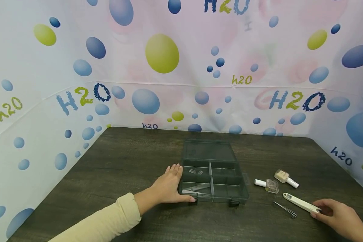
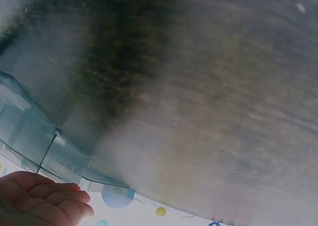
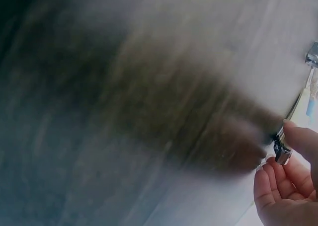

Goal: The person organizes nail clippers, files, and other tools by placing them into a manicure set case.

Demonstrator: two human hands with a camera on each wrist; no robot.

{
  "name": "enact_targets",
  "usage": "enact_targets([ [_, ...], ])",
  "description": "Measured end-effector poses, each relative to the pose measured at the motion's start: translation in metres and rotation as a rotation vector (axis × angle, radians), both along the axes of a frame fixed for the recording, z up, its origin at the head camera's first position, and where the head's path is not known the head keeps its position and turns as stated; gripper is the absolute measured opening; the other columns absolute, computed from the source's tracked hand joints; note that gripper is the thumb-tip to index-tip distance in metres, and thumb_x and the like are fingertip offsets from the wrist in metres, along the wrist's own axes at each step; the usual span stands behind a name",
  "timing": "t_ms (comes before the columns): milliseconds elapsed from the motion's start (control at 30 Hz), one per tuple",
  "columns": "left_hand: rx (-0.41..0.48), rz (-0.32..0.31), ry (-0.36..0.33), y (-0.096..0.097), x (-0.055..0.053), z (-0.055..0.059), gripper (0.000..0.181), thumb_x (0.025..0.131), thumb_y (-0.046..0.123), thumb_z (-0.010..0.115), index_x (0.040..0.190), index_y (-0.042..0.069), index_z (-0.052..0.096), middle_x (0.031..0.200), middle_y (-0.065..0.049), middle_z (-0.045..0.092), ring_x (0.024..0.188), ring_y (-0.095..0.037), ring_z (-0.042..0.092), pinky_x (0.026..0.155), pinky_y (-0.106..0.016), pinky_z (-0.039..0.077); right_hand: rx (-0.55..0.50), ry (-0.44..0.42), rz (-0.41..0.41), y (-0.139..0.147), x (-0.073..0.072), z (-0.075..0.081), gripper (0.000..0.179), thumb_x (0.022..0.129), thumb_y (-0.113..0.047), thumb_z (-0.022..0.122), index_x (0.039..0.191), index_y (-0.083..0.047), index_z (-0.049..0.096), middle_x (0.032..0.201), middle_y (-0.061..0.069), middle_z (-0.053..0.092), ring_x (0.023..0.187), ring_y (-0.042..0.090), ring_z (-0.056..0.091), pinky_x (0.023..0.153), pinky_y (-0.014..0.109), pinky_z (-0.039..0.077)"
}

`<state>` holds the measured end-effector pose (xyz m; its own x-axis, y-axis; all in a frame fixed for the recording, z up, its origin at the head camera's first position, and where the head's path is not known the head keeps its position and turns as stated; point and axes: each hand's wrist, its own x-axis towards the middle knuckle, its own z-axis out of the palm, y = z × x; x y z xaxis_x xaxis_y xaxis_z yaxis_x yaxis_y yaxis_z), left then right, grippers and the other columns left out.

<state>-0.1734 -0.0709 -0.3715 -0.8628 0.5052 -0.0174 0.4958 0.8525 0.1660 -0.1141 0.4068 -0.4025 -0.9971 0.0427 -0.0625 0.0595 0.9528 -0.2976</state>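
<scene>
A dark translucent organizer box lies on the table with its lid raised at the back. My left hand rests against its left side, fingers extended, thumb along the front edge by a latch. In the left wrist view, the hand shows beside the box wall. With thumb and fingers, my right hand pinches the near end of a long cream nail clipper. The right wrist view shows metal at that end by the fingertips. A smaller silver nail clipper lies just left of it.
Two nail polish bottles, one clear and one beige, lie right of the box. Flat pale strips and small clear pieces sit in its left compartments. A patterned curtain borders the dark table.
</scene>
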Motion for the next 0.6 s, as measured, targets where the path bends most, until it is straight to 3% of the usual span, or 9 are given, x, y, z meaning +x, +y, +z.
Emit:
enact_targets([
  [267, -0.010, -0.005, 0.009, -0.0002, -0.0009, -0.0003, 0.108, 0.073, 0.072, 0.057, 0.143, -0.006, 0.028, 0.149, -0.024, 0.026, 0.140, -0.036, 0.024, 0.114, -0.046, 0.023, -0.021, -0.020, -0.028, -0.0026, 0.0018, 0.0021, 0.040, 0.073, -0.029, 0.076, 0.090, 0.005, 0.063, 0.074, -0.001, 0.064, 0.064, 0.013, 0.058, 0.055, 0.031, 0.045],
  [600, -0.008, 0.001, 0.009, 0.0000, -0.0010, 0.0001, 0.108, 0.073, 0.072, 0.058, 0.143, -0.006, 0.028, 0.150, -0.024, 0.025, 0.140, -0.036, 0.023, 0.114, -0.046, 0.023, -0.002, 0.094, -0.035, -0.0002, 0.0017, 0.0057, 0.036, 0.074, -0.024, 0.075, 0.089, 0.008, 0.065, 0.072, 0.005, 0.066, 0.061, 0.013, 0.057, 0.053, 0.031, 0.045],
])
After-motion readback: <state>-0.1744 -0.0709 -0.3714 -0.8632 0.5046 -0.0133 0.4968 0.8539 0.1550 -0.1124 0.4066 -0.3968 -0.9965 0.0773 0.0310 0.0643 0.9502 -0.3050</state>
